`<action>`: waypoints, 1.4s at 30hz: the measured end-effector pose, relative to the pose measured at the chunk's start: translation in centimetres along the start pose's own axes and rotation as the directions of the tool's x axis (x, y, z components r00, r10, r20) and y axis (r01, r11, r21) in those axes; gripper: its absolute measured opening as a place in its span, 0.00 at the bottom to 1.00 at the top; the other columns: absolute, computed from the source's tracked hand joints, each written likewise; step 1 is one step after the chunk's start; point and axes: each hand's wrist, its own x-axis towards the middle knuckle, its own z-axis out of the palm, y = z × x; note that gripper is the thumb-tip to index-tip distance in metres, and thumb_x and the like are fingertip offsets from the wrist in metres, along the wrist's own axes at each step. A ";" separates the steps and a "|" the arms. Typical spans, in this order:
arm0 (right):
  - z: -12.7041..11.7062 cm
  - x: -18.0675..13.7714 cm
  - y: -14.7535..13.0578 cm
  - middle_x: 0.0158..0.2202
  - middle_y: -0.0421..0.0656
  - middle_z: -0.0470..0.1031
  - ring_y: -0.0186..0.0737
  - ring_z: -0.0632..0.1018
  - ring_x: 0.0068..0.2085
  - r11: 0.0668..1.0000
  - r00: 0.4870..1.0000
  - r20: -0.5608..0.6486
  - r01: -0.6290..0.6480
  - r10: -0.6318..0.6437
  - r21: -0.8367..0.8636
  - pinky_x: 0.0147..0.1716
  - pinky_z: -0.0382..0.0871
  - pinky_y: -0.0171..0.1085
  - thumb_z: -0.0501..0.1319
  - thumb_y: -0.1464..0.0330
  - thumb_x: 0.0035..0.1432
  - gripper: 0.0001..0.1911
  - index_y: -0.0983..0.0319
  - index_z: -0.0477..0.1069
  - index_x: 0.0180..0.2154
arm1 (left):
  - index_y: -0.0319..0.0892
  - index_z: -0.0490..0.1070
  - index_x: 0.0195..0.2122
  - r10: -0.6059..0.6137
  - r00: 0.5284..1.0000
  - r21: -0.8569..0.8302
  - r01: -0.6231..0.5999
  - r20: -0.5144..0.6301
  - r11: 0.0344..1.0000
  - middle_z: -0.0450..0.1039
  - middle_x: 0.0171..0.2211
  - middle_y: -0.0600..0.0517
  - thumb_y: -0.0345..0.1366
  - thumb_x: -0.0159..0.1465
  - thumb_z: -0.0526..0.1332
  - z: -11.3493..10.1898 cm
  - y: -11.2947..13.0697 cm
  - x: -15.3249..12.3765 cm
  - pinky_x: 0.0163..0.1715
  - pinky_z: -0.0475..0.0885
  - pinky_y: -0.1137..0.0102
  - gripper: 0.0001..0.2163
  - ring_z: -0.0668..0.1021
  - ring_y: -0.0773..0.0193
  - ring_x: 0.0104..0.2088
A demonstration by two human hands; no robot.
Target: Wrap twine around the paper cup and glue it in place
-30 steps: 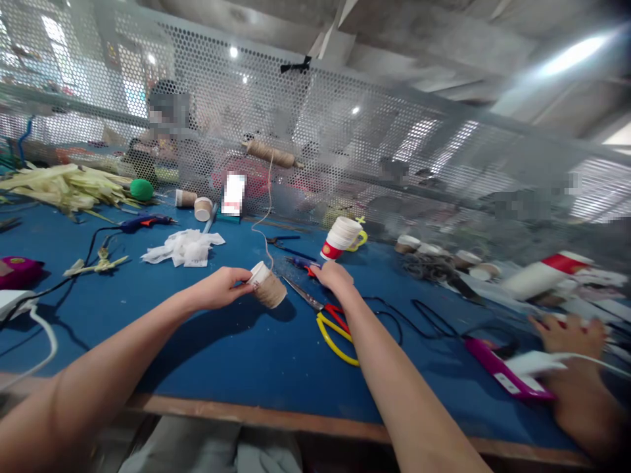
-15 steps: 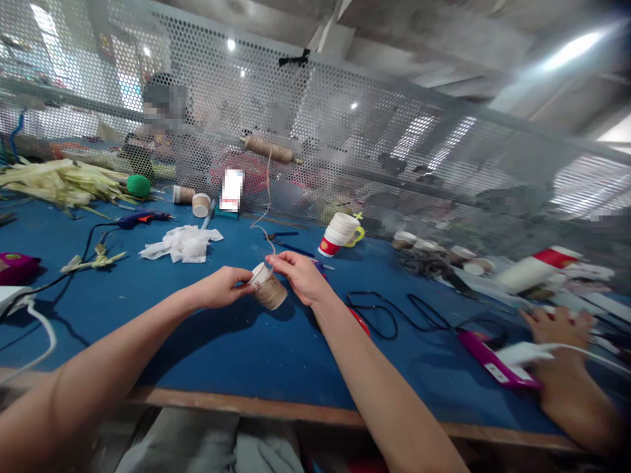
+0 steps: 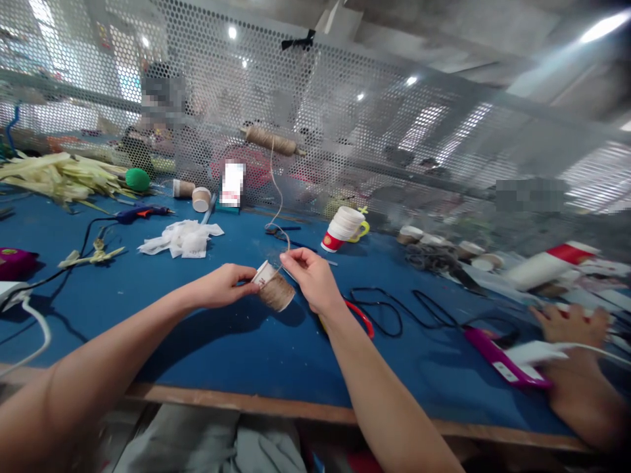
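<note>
My left hand [image 3: 231,284] pinches the rim of a white paper cup [image 3: 265,271], which is tilted on its side above the table. Brown twine [image 3: 277,293] is wound round most of the cup's wall. Between thumb and fingertips, my right hand [image 3: 310,276] grips the loose twine [image 3: 280,203] just off the cup's upper side. From there the strand runs up in a slack curve to a twine spool [image 3: 272,140] on the mesh panel.
Behind the blue table [image 3: 211,355] stands a perforated metal panel [image 3: 345,151]. Stacked paper cups [image 3: 344,226], crumpled white tissue [image 3: 182,238], a glue gun [image 3: 142,213] and a purple power strip [image 3: 507,361] lie around. Another person's hand [image 3: 574,328] rests at the right.
My right hand has drawn the twine a little away from the cup, to the right. The cup has shifted slightly right in the left hand. The view has moved a bit.
</note>
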 end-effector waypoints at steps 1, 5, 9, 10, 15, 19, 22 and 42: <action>0.0 0.0 0.1 0.25 0.40 0.68 0.31 0.68 0.27 1.000 1.000 0.003 0.001 -0.001 -0.006 0.30 0.62 0.33 0.59 0.60 0.46 0.13 0.64 0.65 0.27 | 0.35 0.67 0.31 0.004 1.000 0.010 -0.004 -0.003 1.000 0.66 0.26 0.53 0.38 0.59 0.48 0.0 0.1 0.0 0.28 0.60 0.76 0.13 0.66 0.68 0.27; -0.1 0.0 0.3 0.24 0.39 0.67 0.31 0.67 0.26 0.999 1.000 0.008 -0.009 0.009 -0.031 0.29 0.61 0.32 0.58 0.61 0.47 0.12 0.65 0.65 0.27 | 0.35 0.67 0.32 0.020 1.000 0.035 -0.020 -0.006 0.999 0.68 0.28 0.52 0.38 0.59 0.49 0.0 0.5 -0.1 0.29 0.61 0.76 0.12 0.67 0.67 0.28; 0.1 0.0 0.4 0.23 0.39 0.67 0.31 0.66 0.26 0.999 1.000 0.002 -0.031 0.031 -0.017 0.28 0.61 0.33 0.59 0.61 0.46 0.12 0.64 0.66 0.26 | 0.35 0.67 0.32 0.042 0.999 0.066 -0.042 -0.005 0.997 0.68 0.28 0.52 0.38 0.60 0.48 0.0 0.5 -0.1 0.30 0.61 0.76 0.13 0.67 0.68 0.29; 0.1 0.0 0.5 0.23 0.39 0.67 0.31 0.67 0.26 0.999 0.999 0.009 -0.039 0.039 -0.005 0.28 0.61 0.33 0.59 0.61 0.46 0.12 0.64 0.66 0.26 | 0.35 0.67 0.32 0.045 0.999 0.079 -0.044 -0.007 0.996 0.68 0.28 0.52 0.38 0.60 0.48 0.0 0.5 -0.1 0.30 0.61 0.76 0.13 0.67 0.68 0.29; 0.2 -0.2 0.5 0.24 0.40 0.68 0.33 0.68 0.26 0.998 0.998 0.035 -0.055 0.054 0.021 0.28 0.61 0.34 0.58 0.61 0.46 0.11 0.64 0.66 0.25 | 0.35 0.66 0.30 0.073 0.997 0.113 -0.072 -0.003 0.991 0.67 0.26 0.53 0.38 0.60 0.48 0.1 0.6 -0.2 0.29 0.60 0.77 0.12 0.67 0.69 0.27; 0.0 -0.5 0.2 0.26 0.41 0.70 0.34 0.70 0.28 0.998 1.000 0.009 -0.006 0.005 0.057 0.30 0.63 0.35 0.58 0.61 0.47 0.11 0.63 0.66 0.27 | 0.35 0.66 0.29 0.051 0.999 0.124 -0.050 -0.009 0.991 0.66 0.25 0.54 0.38 0.60 0.48 0.1 0.6 -0.1 0.27 0.59 0.78 0.12 0.66 0.70 0.26; 0.0 -0.5 0.2 0.27 0.42 0.71 0.35 0.70 0.29 0.997 1.000 -0.005 0.029 -0.029 0.067 0.31 0.63 0.35 0.58 0.61 0.47 0.11 0.63 0.66 0.28 | 0.35 0.66 0.29 0.035 0.999 0.114 -0.033 -0.017 0.993 0.67 0.25 0.54 0.39 0.60 0.48 0.2 0.6 -0.1 0.27 0.59 0.78 0.13 0.66 0.70 0.26; 0.5 -0.6 1.0 0.23 0.38 0.65 0.32 0.65 0.26 0.995 0.997 0.040 -0.075 0.072 0.064 0.27 0.59 0.33 0.58 0.60 0.47 0.12 0.63 0.64 0.26 | 0.34 0.66 0.33 0.114 0.993 0.106 -0.112 -0.010 0.988 0.67 0.28 0.52 0.37 0.61 0.48 0.3 0.7 -0.2 0.31 0.61 0.77 0.12 0.67 0.69 0.29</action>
